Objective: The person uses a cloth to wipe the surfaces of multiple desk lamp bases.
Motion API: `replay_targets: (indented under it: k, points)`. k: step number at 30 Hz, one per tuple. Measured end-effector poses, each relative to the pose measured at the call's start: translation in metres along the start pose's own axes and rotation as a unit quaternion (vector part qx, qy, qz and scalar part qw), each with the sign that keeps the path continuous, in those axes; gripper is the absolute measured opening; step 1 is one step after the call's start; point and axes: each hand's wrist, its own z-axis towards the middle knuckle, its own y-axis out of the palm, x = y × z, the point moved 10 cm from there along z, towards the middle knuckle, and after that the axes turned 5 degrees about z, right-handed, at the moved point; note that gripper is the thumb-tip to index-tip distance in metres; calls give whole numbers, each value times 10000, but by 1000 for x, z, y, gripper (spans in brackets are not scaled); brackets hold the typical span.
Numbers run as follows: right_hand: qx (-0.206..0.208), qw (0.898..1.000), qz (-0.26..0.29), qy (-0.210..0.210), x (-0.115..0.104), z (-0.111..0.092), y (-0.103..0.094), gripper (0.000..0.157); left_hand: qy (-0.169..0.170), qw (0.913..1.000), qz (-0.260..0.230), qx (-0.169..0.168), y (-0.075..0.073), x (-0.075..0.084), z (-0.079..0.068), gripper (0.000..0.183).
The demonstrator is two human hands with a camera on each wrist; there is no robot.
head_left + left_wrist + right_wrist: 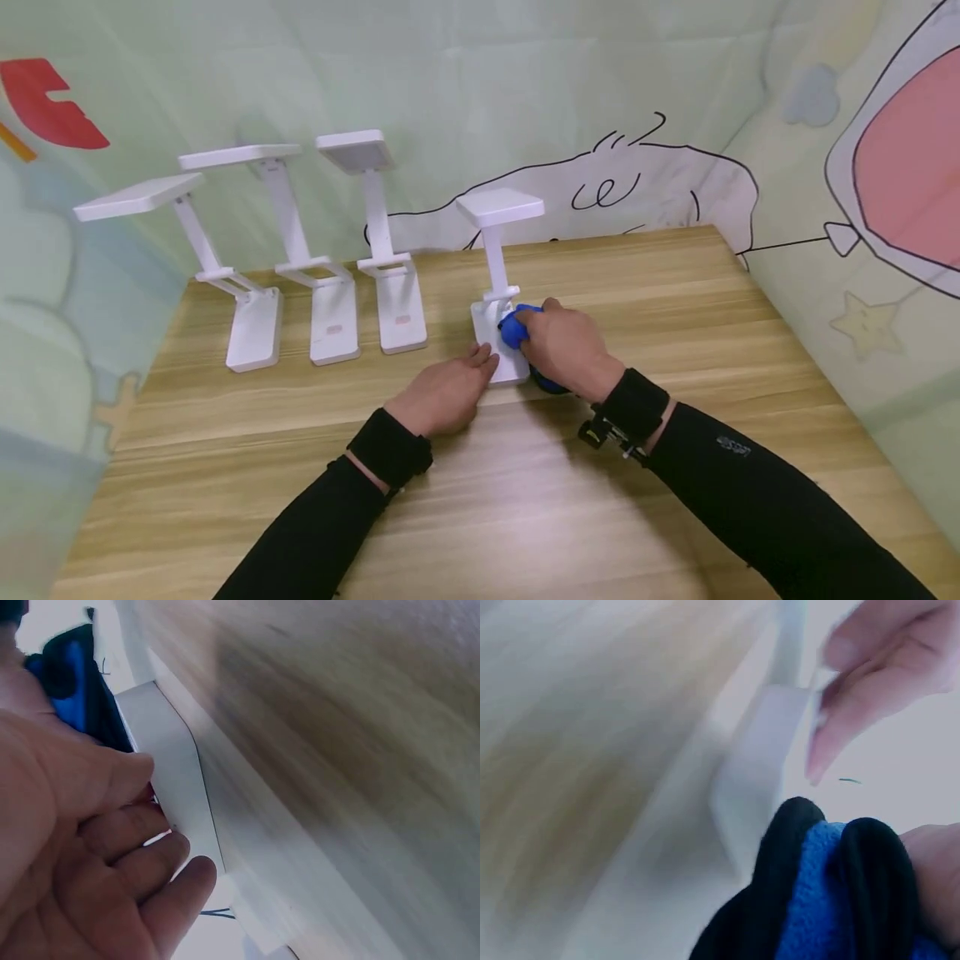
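Four white folding desk lamps stand on the wooden table in the head view. Beside the base of the rightmost lamp (512, 363), my left hand (442, 392) rests its fingertips on the near left part. My right hand (566, 346) grips a blue cloth with black edging (516, 327) against the top of that base. Bunched folds of the cloth (817, 892) show in the right wrist view, close to the base (761, 757). In the left wrist view the left fingers lie loosely bent along the base's edge (169, 742).
To the left stand the other lamps, a left one (253, 333), a middle one (334, 321) and a third (401, 312), heads raised. Behind the wooden table (600, 533) hangs a printed cartoon curtain (525, 83), which also runs along both sides.
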Motion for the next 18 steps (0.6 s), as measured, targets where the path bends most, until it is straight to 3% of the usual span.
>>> replay_targets:
  k: [6, 10, 14, 18]
  points:
    - [-4, 9966, 233, -795, -25, 2, 11, 39, 101, 9995, 42, 308, -5, 5, 0, 34]
    - [-170, 9979, 231, -586, -8, 1, 19, 41, 118, 9996, 146, 215, -4, 11, 1, 46]
    - [-219, 9992, 62, -317, 7, -2, 19, 42, -59, 9999, -5, -158, 2, 7, 1, 52]
    - [68, 9984, -175, -531, -3, 2, 14, 35, -113, 9995, -149, -272, 1, 0, 1, 55]
